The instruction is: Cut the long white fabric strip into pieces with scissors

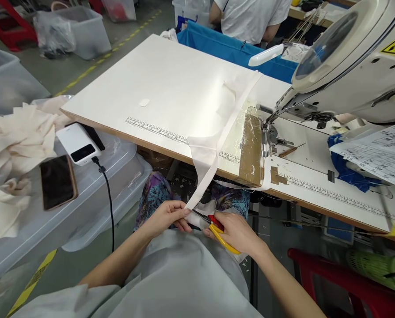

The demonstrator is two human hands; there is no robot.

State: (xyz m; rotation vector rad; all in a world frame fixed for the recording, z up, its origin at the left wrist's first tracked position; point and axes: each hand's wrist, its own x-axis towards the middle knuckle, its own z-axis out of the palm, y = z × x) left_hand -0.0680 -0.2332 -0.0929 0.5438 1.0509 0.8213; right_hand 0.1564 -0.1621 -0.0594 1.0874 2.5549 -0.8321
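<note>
Workshop floor, white sewing table (171,84) across mid-frame. Far left: cream cloth pile (12,145), dark phone (57,181) and white power bank (78,143) on clear bin lids. Centre, below table edge: left hand (166,216) pinches end of white fabric strip (217,145), which hangs down from the tabletop. Right hand (239,232) closed round yellow-handled scissors (217,229), blades at strip end just beside left fingers. Right: sewing machine (350,57), printed paper sheets (379,154).

Grey floor (85,66), white worktable (171,84)
</note>
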